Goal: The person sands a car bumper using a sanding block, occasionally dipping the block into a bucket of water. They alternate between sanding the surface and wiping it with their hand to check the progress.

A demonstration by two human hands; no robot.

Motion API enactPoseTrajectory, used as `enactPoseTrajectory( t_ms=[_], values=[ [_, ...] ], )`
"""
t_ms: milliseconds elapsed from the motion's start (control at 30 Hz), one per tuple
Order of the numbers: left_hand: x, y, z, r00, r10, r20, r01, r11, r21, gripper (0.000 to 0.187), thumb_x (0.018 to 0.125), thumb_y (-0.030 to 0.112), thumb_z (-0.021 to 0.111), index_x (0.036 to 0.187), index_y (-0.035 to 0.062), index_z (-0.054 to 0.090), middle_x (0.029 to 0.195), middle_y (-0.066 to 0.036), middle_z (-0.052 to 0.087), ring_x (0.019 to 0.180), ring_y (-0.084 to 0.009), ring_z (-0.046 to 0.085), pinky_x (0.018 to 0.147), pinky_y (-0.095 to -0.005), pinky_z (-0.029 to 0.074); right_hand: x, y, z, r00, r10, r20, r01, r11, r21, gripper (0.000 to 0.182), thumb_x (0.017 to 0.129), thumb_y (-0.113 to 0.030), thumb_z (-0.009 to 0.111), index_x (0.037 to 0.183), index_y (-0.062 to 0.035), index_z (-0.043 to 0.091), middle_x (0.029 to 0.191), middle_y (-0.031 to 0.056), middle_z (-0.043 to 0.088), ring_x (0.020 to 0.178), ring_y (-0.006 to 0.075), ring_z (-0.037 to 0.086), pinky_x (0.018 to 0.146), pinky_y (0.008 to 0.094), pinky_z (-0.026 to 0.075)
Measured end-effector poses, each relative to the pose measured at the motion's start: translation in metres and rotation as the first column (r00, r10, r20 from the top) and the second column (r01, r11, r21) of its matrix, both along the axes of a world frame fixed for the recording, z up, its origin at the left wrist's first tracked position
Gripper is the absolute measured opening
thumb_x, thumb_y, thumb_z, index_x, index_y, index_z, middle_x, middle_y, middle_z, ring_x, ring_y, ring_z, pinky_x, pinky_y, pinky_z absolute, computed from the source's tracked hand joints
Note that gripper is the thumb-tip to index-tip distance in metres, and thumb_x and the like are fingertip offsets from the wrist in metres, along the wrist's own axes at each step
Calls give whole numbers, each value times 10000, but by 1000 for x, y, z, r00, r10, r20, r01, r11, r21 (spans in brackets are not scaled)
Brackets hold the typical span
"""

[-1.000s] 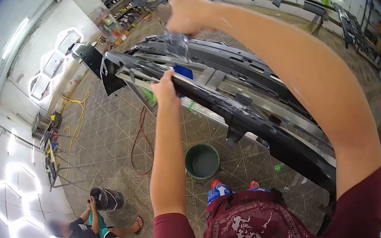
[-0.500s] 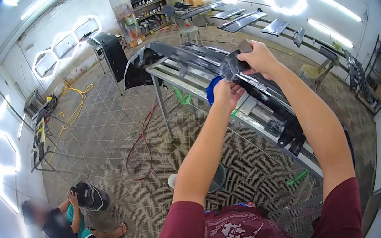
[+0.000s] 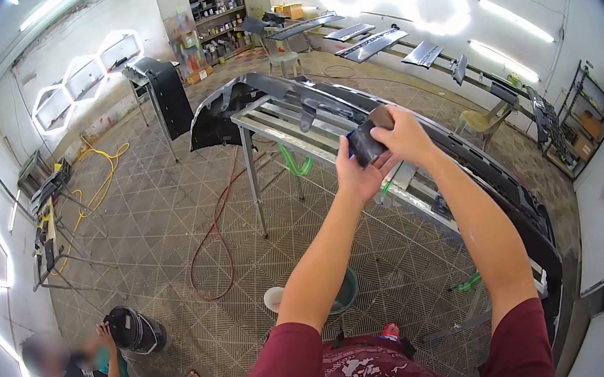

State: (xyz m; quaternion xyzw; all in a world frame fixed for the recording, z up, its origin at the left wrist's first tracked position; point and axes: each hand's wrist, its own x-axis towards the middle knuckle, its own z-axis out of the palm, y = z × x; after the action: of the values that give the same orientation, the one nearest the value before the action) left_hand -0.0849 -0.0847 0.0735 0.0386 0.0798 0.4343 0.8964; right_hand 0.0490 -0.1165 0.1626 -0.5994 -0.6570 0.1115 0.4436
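Note:
My left hand [image 3: 361,177] cups a blue block from below, its thumb up along the near side. Only a thin blue edge shows, as a dark, flexible sheet that looks like sandpaper [image 3: 366,145] covers most of it. Gripped between the thumb and fingers of my right hand [image 3: 406,138], the sheet has a brownish-grey end curling up above the thumb. Both hands are together over a metal rack [image 3: 268,126]. A long black bumper cover [image 3: 239,90] lies across that rack, curving away behind my hands.
A person [image 3: 90,376] sits low at left, hands on a black bucket [image 3: 136,331]. On the floor are a red hose [image 3: 209,235], a yellow hose [image 3: 116,167], a green basin [image 3: 346,289] and a white container [image 3: 274,299]. Painted panels [image 3: 372,46] hang along the right.
My hands have come together, and the dark sheet now lies over the blue block, which showed plainly before. My view has shifted slightly, showing more of the bumper cover.

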Motion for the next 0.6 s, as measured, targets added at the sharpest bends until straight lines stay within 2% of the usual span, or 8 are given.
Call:
enactPoseTrajectory(
  t_ms=[100,267,400,467,500,533,567,600],
  values=[
    [-32,3,-44,990,-65,123,33,969,243,669,1083,593,594,1481,55,564,1422,-217,647,1391,-413,604,1207,-570,493,-22,8,-28,989,116,89,-116,993,-6,424,852,-214,765,1191,30,697,1082,277,760,1057,455,741,922,473,570],
    [-78,1,-110,1000,-5,-25,13,936,351,541,1134,459,567,1492,54,556,1445,-145,656,1365,-364,630,1154,-532,551,-61,12,-100,977,167,130,-158,985,-76,391,962,-154,723,1311,10,655,1139,266,747,1109,460,723,953,501,564],
    [-106,-4,-148,962,153,-228,-76,946,314,398,1179,289,496,1521,86,518,1432,-118,653,1296,-329,659,1107,-556,577,-75,24,-175,946,-21,323,-9,996,90,421,1033,-170,687,1426,-30,626,1235,225,740,1130,431,723,1012,475,553],
    [-117,-8,-165,940,197,-280,-107,947,304,388,1190,242,465,1554,111,487,1444,-120,643,1288,-327,659,1090,-561,583,-82,27,-192,996,-60,61,57,997,47,412,1059,-185,667,1435,-26,613,1180,218,741,1108,462,718,1000,469,561],
    [-124,-16,-160,906,239,-348,-148,951,270,392,1191,210,447,1576,138,456,1458,-124,628,1290,-325,658,1083,-562,585,-88,23,-199,997,-78,-10,79,994,70,380,1081,-212,650,1429,-62,614,1102,155,749,979,392,726,902,457,583],
    [-130,-22,-157,866,276,-416,-188,953,239,407,1192,178,429,1599,165,425,1472,-129,613,1292,-324,658,1075,-563,588,-94,21,-198,997,-70,-7,71,995,63,380,1081,-212,650,1429,-62,614,1102,155,749,979,392,726,902,457,583],
    [-136,-26,-153,866,278,-416,-194,953,234,407,1192,178,429,1599,165,425,1472,-129,613,1292,-324,658,1075,-563,588,-98,19,-195,939,-77,-336,8,980,-200,342,1084,-232,640,1391,-84,613,1100,117,740,924,323,699,818,433,572],
    [-140,-29,-152,847,287,-447,-190,949,251,418,1185,157,434,1602,185,421,1513,-139,571,1311,-335,645,1086,-569,584,-99,18,-194,773,-169,-612,-133,900,-416,304,1087,-252,629,1353,-106,611,1098,78,731,870,253,671,735,408,561]
  ],
)
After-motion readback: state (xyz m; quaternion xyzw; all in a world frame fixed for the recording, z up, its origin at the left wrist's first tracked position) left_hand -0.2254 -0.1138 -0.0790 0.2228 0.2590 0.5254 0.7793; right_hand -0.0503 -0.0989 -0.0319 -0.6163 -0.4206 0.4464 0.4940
